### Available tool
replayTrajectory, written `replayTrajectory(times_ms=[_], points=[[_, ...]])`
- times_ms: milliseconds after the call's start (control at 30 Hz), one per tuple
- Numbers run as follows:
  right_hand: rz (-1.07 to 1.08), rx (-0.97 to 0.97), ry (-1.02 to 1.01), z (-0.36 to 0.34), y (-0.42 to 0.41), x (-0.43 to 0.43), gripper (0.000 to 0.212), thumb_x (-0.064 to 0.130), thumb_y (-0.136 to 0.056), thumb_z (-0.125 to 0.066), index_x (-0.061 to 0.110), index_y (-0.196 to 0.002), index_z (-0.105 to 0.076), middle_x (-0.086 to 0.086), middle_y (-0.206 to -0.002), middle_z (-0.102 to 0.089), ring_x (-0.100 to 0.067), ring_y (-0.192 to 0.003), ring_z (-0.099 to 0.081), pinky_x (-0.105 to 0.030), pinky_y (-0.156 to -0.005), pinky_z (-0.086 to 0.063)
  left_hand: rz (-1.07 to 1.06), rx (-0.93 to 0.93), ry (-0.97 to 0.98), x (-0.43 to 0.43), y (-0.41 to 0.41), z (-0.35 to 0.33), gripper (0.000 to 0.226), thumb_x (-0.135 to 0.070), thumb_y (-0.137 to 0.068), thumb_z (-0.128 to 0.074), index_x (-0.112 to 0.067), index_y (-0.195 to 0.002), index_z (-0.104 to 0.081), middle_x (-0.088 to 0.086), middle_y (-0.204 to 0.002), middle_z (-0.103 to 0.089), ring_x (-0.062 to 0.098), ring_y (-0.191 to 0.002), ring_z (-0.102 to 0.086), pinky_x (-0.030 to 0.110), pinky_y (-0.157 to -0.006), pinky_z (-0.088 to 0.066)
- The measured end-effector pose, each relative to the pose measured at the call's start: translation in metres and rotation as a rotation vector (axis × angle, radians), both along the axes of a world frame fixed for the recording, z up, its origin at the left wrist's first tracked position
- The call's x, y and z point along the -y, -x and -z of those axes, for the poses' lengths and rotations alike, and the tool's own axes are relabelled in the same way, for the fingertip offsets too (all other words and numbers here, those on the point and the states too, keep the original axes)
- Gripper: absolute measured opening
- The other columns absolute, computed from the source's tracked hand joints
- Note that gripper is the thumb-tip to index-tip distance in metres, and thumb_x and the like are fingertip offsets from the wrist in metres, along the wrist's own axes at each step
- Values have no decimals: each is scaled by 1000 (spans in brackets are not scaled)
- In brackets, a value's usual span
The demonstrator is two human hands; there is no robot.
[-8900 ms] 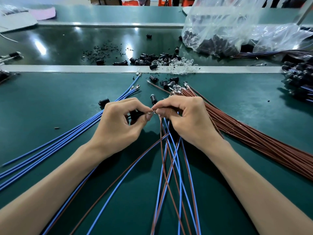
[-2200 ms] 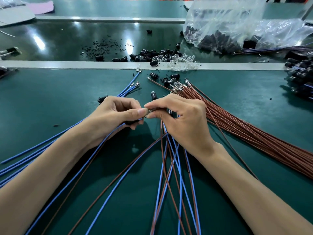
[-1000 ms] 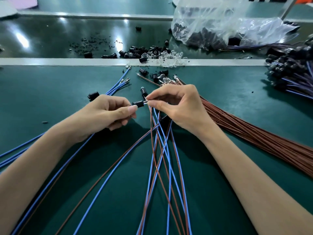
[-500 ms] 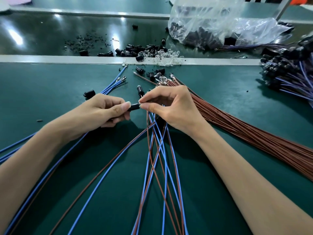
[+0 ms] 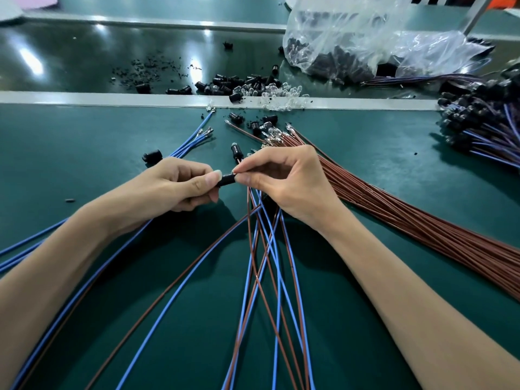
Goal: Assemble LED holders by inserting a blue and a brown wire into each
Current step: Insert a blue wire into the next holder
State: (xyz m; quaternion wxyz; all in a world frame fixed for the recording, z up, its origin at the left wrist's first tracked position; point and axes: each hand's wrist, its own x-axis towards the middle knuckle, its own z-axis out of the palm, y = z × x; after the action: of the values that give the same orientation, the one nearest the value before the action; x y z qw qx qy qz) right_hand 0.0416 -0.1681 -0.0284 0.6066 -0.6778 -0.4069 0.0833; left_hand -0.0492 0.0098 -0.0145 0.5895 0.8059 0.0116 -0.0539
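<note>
A dark green mat covers the surface (image 5: 84,142), and the black LED holder (image 5: 226,180) held above its middle is the landmark here. Its long axis runs nearly level from left to right, the right end tipped slightly away from the person.

The left hand (image 5: 171,184) grips the holder's left end, thumb on top and fingers curled under. The right hand (image 5: 284,178) pinches thumb and forefinger onto the holder's right end. The wire tip they would be feeding in is hidden beneath them, so I cannot tell its colour or how deep it sits. Both hands touch the holder, neither nearer than the other.

A fan of blue and brown wires (image 5: 264,249) drops from under the right hand toward the person. Any insertion should probably go leftward along the holder's axis, with the left hand bracing against it.

Right of the holder lies the brown wire bundle (image 5: 408,218). Just beyond it to the left are loose blue wires (image 5: 191,142). Far behind it is a clear bag (image 5: 351,38) of dark parts.
</note>
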Motion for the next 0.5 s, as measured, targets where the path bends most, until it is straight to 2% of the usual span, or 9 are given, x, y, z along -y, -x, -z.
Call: replayTrajectory(times_ms=[100,133,233,333,433,500], points=[[13,5,-10,-1,-1,-1,16,0,-76,-76,10,-88,-72,-8,-78,-71,-16,-69,-64,-29,-68,-53,-3,1,11,0,-2,1,36,-47,-85,-55,-15,-69,-64,-2,-54,-40,7,-45,-27,9,-41,-24],[20,3,-19,-1,-2,0,16,0,-76,-76,10,-88,-72,-7,-78,-71,-16,-68,-65,-27,-67,-53,-7,7,22,0,-2,2,36,-46,-87,-57,-15,-72,-66,-3,-54,-42,6,-45,-30,8,-41,-25],[36,18,-14,0,-3,-1,14,2,-76,-77,10,-87,-73,-8,-78,-72,-24,-68,-66,-33,-64,-54,-33,38,39,1,-3,3,31,-44,-80,-55,-18,-80,-71,-5,-58,-50,3,-46,-35,8,-41,-27],[30,23,3,1,-3,-1,11,4,-76,-77,10,-85,-73,-5,-77,-71,-16,-67,-65,-25,-63,-53,-52,91,16,3,-2,5,21,-39,-78,-59,-22,-79,-71,-5,-60,-55,4,-48,-38,8,-43,-31],[40,31,5,2,-5,-1,12,4,-77,-77,13,-84,-73,-7,-78,-72,-25,-69,-67,-34,-66,-54,-101,146,-28,2,-2,7,21,-39,-74,-63,-20,-80,-69,-5,-58,-59,4,-48,-41,9,-44,-33],[45,42,2,2,-6,-1,13,5,-77,-77,14,-85,-73,-5,-78,-72,-24,-70,-68,-31,-66,-55,-119,167,-59,3,-3,7,23,-41,-74,-63,-19,-81,-69,-5,-58,-60,5,-47,-40,10,-45,-33]])
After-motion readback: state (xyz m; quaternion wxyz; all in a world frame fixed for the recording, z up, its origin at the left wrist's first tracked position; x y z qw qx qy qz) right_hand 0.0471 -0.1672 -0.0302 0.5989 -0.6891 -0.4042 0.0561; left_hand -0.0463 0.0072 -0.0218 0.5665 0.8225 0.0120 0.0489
